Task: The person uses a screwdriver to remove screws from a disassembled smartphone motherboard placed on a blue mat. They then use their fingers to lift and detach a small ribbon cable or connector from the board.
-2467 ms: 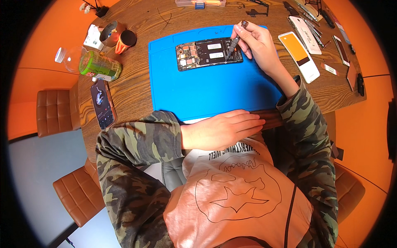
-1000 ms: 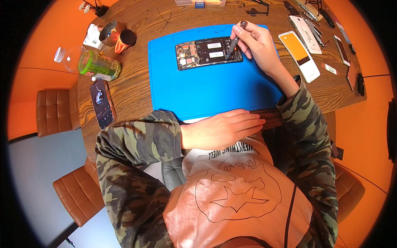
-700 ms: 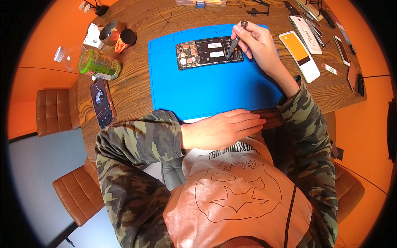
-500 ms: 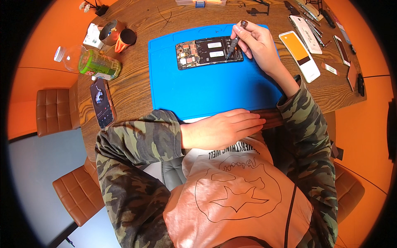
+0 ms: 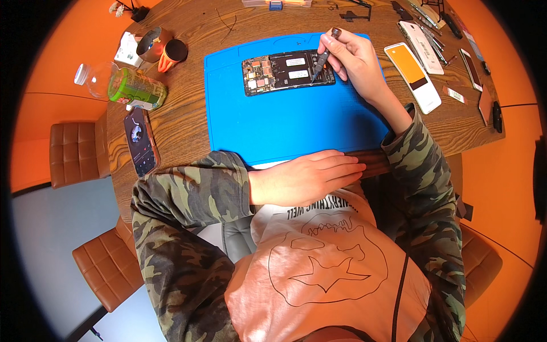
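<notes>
An opened smartphone point(image 5: 273, 84) lies on a blue work mat point(image 5: 273, 125), its circuit board bared at the left end. My right hand point(image 5: 360, 64) grips a dark precision screwdriver point(image 5: 322, 59) from above. The screwdriver leans, and its tip meets the phone's lower edge toward the right end. With fingers stretched out flat, my left hand point(image 5: 310, 178) rests at the near edge of the mat, in front of my body, and holds nothing.
Right of the mat lie a white phone back cover point(image 5: 427, 98), a white phone point(image 5: 421, 48) and several thin tools point(image 5: 436, 43). At left stand a green-labelled bottle point(image 5: 137, 89), an orange-and-black cup point(image 5: 172, 55) and a lit smartphone point(image 5: 142, 142).
</notes>
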The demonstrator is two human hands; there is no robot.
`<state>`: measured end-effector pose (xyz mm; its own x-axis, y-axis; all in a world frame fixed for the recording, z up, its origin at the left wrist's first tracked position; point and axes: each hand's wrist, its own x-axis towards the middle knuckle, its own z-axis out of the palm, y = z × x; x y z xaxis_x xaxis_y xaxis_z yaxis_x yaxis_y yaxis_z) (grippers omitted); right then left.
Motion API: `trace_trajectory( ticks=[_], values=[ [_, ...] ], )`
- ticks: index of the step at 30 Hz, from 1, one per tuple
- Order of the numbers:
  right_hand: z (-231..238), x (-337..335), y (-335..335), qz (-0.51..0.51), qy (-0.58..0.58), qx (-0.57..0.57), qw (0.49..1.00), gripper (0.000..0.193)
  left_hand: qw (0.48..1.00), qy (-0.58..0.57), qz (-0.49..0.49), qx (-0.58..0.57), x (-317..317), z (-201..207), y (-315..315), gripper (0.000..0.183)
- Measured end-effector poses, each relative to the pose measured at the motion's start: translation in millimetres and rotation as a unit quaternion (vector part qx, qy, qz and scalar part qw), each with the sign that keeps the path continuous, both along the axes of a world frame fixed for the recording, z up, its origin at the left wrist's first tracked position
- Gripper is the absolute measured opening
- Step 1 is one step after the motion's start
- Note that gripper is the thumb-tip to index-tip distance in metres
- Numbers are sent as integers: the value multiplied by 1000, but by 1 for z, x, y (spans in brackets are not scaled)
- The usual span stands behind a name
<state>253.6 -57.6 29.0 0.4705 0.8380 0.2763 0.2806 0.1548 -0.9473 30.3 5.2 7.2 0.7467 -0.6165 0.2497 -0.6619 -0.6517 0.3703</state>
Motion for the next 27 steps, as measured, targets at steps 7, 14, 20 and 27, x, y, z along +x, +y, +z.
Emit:
trace_trajectory(
  ticks=[7,14,20,27],
  values=[
    [0,-1,0,-4,-11,-5,1000,34,1000,12,3,-13,0,0,0,63],
    [3,-6,0,-31,-55,9,998,24,1000,19,2,-25,0,1,0,62],
    [2,-6,1,-1,-84,33,996,18,999,21,-1,-32,1,1,0,61],
    [5,-6,0,3,-68,35,997,20,999,25,-1,-39,1,1,0,60]
  ],
)
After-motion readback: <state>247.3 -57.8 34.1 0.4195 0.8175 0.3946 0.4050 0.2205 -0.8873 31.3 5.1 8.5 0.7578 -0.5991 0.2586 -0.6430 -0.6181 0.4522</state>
